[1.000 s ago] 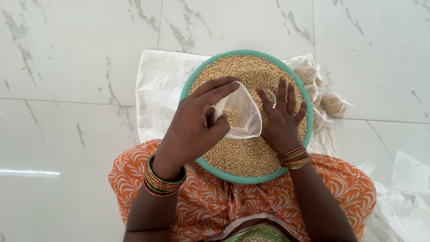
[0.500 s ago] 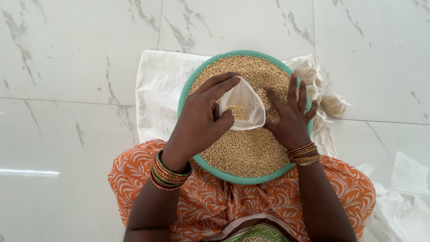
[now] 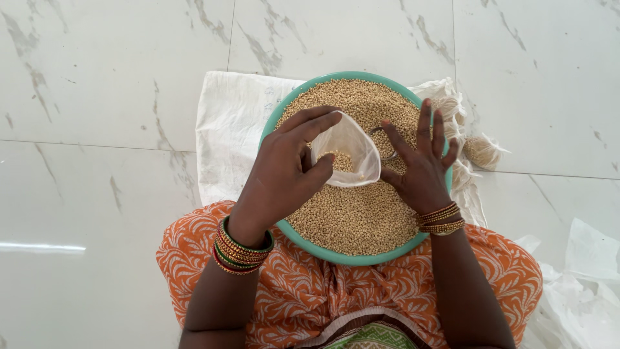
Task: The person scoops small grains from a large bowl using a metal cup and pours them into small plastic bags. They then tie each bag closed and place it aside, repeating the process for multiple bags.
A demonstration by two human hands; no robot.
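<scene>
Left hand (image 3: 284, 171) over the 9 o'clock side of a round green basin (image 3: 336, 255), which rests on the lap. The hand grasps a small clear plastic bag (image 3: 352, 152): thumb at the bag's lower rim, index and middle fingers curved over the upper rim, holding the mouth wide. The bag sits just above the grain (image 3: 355, 216), near the basin's centre, tilted with its mouth toward 3 o'clock. A small pile of grain shows inside the bag.

Right hand (image 3: 423, 171) at the basin's 3 o'clock side, fingers spread and pointing toward 12 o'clock, palm down over the grain. Its index finger and thumb reach toward the bag's mouth, just beside it. A thin metal piece (image 3: 386, 155) shows between the bag and this hand; cannot tell whether it is pinched or loose, so the hand's grip stays unclear.

Bangles on both wrists: red and green at the left, gold at the right.

The basin is filled nearly to its rim with pale tan grain. Under it, toward 12 o'clock, a white cloth sack (image 3: 229, 129) lies flat on the marble floor (image 3: 97, 97). Small filled bags (image 3: 481, 152) lie at 2 o'clock, outside the basin. Crumpled white plastic (image 3: 584, 284) at 4 o'clock. Orange patterned dress (image 3: 310, 291) at 6 o'clock.
</scene>
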